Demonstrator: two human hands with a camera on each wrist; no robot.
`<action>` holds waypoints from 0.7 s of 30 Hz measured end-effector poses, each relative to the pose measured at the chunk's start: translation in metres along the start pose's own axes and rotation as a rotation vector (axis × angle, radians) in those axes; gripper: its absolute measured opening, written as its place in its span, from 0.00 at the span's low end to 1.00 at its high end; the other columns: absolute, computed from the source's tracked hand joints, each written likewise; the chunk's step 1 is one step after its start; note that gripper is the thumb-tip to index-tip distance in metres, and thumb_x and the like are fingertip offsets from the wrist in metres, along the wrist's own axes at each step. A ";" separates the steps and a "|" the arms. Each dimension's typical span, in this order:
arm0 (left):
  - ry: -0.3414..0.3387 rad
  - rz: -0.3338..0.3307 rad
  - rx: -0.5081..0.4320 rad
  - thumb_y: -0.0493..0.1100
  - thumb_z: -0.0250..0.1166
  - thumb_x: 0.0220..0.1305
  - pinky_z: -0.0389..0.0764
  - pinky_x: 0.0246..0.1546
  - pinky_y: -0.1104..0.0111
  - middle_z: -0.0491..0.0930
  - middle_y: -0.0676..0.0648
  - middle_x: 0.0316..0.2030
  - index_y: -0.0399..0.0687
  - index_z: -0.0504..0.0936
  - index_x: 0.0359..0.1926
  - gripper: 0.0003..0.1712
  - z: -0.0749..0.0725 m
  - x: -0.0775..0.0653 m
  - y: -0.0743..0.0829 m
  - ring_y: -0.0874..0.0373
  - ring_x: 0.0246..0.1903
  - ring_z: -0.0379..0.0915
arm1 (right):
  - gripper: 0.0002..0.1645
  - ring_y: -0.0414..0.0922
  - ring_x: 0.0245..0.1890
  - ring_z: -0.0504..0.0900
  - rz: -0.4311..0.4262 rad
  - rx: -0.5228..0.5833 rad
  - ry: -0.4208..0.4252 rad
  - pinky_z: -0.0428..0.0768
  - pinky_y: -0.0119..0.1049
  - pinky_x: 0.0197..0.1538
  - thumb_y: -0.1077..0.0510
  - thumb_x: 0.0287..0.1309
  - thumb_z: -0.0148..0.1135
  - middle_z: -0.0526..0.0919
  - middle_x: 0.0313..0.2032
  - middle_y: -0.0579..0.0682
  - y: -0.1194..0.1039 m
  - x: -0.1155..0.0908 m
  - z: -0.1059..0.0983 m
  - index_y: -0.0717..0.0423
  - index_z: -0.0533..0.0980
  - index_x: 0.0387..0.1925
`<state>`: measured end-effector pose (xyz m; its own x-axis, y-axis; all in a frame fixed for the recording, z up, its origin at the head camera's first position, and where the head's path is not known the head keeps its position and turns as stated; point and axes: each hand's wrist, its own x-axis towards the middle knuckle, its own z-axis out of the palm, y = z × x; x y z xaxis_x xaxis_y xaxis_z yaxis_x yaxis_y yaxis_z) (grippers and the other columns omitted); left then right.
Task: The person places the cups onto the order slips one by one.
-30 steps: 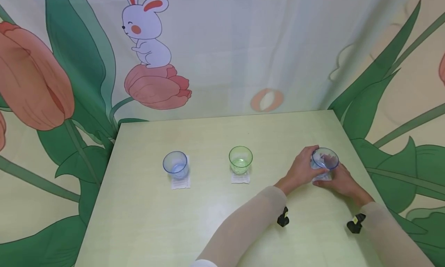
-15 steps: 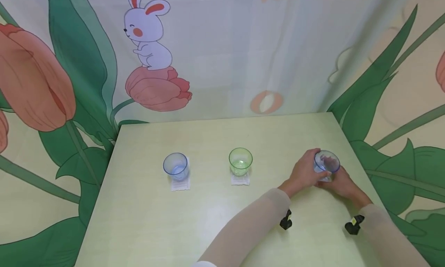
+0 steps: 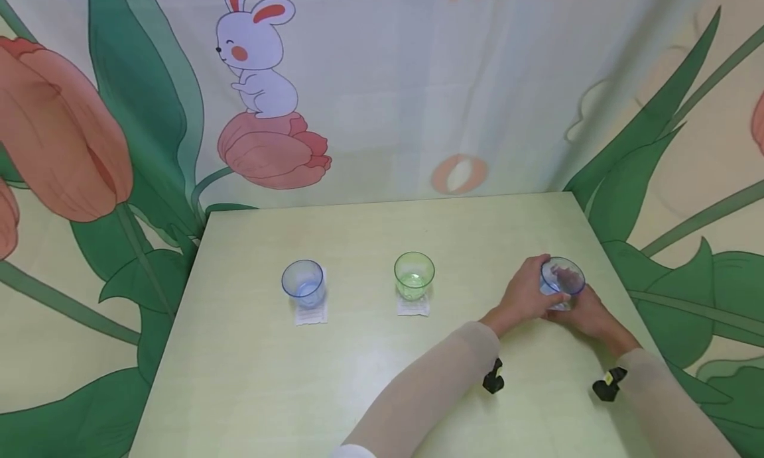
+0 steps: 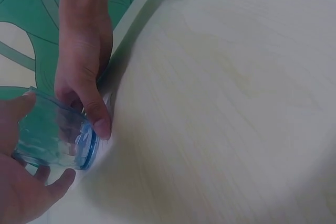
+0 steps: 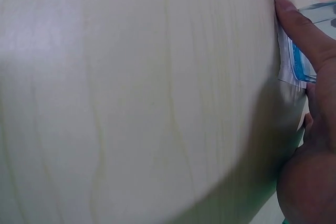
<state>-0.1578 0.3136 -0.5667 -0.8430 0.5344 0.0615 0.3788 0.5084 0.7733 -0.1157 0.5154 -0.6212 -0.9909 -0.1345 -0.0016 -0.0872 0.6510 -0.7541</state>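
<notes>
In the head view, my left hand (image 3: 526,293) grips a blue-tinted clear glass (image 3: 562,277) by its side, near the table's right edge. The left wrist view shows the thumb and fingers round this glass (image 4: 52,135). My right hand (image 3: 591,313) is low beside the glass base. Its thumb lies along a white slip of paper (image 5: 286,61) there, while its fingers are behind the glass, partly hidden. The slip looks held between that thumb and fingers, though the grip itself is mostly covered.
Another blue glass (image 3: 303,286) and a green glass (image 3: 414,277) stand further left, each on a printed white slip (image 3: 413,307). The pale wood table (image 3: 358,378) ends at a printed curtain (image 3: 382,113) behind. A black wrist camera (image 3: 493,377) hangs at each sleeve.
Both hands and the blue glass have shifted slightly right over the last second. The right thumb has moved closer to the glass base, and less of the slip shows. The other glasses stay put.
</notes>
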 end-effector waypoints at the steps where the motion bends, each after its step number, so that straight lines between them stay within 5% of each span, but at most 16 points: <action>1: -0.003 -0.002 0.002 0.58 0.76 0.65 0.67 0.67 0.78 0.69 0.54 0.73 0.52 0.61 0.80 0.51 0.000 0.001 0.000 0.66 0.69 0.67 | 0.70 0.66 0.73 0.62 -0.004 0.005 -0.004 0.59 0.41 0.76 0.57 0.54 0.84 0.61 0.76 0.67 0.000 0.000 0.000 0.51 0.46 0.85; 6: -0.011 -0.018 0.023 0.59 0.77 0.63 0.67 0.67 0.78 0.69 0.53 0.73 0.49 0.61 0.80 0.53 -0.005 0.001 0.000 0.65 0.69 0.68 | 0.69 0.68 0.75 0.59 -0.035 0.058 -0.028 0.55 0.22 0.71 0.59 0.55 0.83 0.60 0.77 0.67 -0.003 0.003 0.002 0.50 0.46 0.86; 10: -0.032 -0.038 0.016 0.61 0.80 0.59 0.68 0.67 0.78 0.70 0.51 0.72 0.47 0.61 0.80 0.57 -0.011 -0.003 -0.001 0.65 0.69 0.68 | 0.67 0.70 0.75 0.58 0.004 0.079 -0.039 0.57 0.46 0.80 0.56 0.56 0.82 0.60 0.77 0.69 -0.001 0.002 0.001 0.54 0.47 0.85; 14: -0.045 -0.061 0.001 0.62 0.80 0.58 0.69 0.67 0.77 0.70 0.52 0.73 0.49 0.62 0.80 0.57 -0.020 -0.005 -0.003 0.65 0.70 0.67 | 0.67 0.71 0.76 0.55 0.122 0.122 -0.064 0.51 0.76 0.73 0.51 0.59 0.80 0.58 0.77 0.71 0.000 0.001 -0.006 0.56 0.45 0.85; 21: -0.093 -0.041 0.030 0.65 0.77 0.61 0.66 0.70 0.75 0.67 0.53 0.76 0.51 0.61 0.81 0.56 -0.044 -0.021 -0.028 0.63 0.74 0.63 | 0.66 0.73 0.77 0.52 0.222 0.164 -0.118 0.46 0.79 0.73 0.50 0.63 0.77 0.55 0.78 0.72 -0.004 0.002 -0.014 0.58 0.42 0.85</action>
<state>-0.1676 0.2584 -0.5619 -0.8193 0.5726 -0.0294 0.3575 0.5503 0.7546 -0.1190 0.5235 -0.6092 -0.9644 -0.0946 -0.2471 0.1573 0.5457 -0.8231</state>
